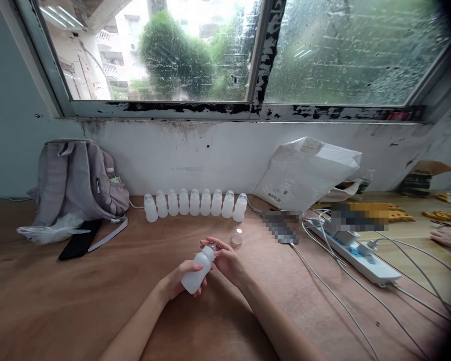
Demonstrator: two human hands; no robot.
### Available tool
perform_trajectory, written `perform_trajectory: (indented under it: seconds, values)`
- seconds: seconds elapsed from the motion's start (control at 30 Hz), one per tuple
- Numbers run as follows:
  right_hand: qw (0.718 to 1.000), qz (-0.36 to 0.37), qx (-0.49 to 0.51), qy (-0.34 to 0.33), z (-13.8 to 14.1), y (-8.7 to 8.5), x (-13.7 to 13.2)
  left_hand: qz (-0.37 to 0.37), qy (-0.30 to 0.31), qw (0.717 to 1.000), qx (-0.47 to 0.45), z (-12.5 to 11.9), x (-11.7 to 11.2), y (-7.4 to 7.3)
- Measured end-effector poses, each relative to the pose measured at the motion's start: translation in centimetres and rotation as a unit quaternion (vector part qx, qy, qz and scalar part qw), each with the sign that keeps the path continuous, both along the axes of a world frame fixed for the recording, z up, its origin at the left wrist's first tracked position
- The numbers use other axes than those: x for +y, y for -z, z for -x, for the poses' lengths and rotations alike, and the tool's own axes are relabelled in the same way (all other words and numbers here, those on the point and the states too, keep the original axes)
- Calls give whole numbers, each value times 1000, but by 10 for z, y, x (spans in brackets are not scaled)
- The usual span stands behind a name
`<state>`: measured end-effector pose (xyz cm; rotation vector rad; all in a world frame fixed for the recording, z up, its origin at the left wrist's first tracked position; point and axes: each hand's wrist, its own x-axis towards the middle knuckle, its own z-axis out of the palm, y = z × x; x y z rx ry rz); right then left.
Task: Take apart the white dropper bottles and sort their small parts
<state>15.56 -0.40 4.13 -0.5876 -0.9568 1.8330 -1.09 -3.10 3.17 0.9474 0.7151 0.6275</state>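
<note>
A white baby bottle [194,275] lies tilted in my left hand [177,279], its neck pointing up and right. The left fingers and thumb wrap round the bottle's body. At the top end, the fingers of my right hand [227,258] close on the bottle's collar and teat [212,247]. A clear dome cap [236,239] lies on the table [135,281] just beyond the right hand. Farther back, several similar bottles with clear caps [194,203] stand upright in a row.
On the left are a grey backpack [73,175], a crumpled plastic bag [56,228] and a black phone [80,241]. At right sit a white plastic package [308,170], a charging phone [281,228] and a power strip [361,255] with trailing cables. Another person's hand [449,236] rests at the far right.
</note>
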Motion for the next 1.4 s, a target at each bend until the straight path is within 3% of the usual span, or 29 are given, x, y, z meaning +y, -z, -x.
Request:
perform_trajectory:
  seconds: [0.43, 0.83, 1.4]
  values:
    - [994, -19, -91, 59, 3, 3, -2, 6, 36, 999, 2, 0, 0, 3]
    - [973, -20, -198, 119, 4, 4, 0, 38, 17, 999, -10, 1, 2, 7]
    - [989, -29, -127, 76, -3, 1, 2, 44, 17, 999, -17, 4, 0, 1]
